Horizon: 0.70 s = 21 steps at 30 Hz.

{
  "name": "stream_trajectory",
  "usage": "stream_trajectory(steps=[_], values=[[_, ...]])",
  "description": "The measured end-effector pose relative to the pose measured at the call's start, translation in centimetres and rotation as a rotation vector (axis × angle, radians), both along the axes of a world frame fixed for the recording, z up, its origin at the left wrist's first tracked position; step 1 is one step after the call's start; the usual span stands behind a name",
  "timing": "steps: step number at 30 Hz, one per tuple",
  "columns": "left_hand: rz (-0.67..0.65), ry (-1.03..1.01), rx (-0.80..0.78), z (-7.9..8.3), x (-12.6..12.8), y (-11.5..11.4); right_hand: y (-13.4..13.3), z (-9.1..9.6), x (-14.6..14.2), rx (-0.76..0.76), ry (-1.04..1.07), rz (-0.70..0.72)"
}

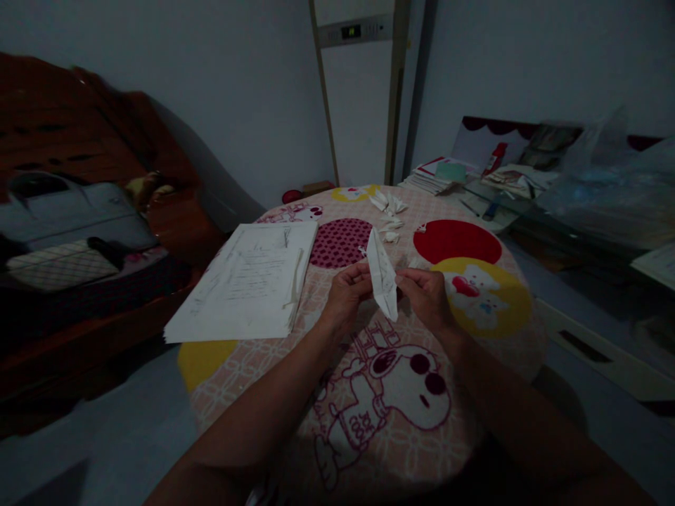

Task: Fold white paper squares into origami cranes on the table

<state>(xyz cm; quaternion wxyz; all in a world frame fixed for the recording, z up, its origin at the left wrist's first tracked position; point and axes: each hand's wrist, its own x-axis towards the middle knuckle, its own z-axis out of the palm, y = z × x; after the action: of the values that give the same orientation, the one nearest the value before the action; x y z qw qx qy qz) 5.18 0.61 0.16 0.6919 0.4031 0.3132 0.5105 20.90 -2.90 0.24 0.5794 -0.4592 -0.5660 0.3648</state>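
Pinching left grip (349, 294): closed, is holding pointed white folded paper (380, 270).
Right grip (423, 292): closed, is pinching its opposite side.

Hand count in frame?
2: left hand at the folded paper's left edge, right hand pinching its right edge. Some fingertips may be hidden behind it; no other hands show.

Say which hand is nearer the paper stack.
Left. The left hand is right of the paper stack; the right hand is farther right, beyond the folded paper.
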Motion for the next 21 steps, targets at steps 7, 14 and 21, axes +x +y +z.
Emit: stream_trajectory(steps=[7,14,21], values=[[-0.001,0.006,-0.010,-0.04,0.00,0.04,0.06,-0.37,0.25,-0.002,-0.032,-0.005],[0.017,0.031,0.024,0.13,0.04,-0.10,0.19,-0.54,0.24,0.013,-0.036,-0.012],[0.026,0.013,0.018,0.22,0.05,-0.16,0.43,-0.74,0.38,0.000,-0.020,-0.002]])
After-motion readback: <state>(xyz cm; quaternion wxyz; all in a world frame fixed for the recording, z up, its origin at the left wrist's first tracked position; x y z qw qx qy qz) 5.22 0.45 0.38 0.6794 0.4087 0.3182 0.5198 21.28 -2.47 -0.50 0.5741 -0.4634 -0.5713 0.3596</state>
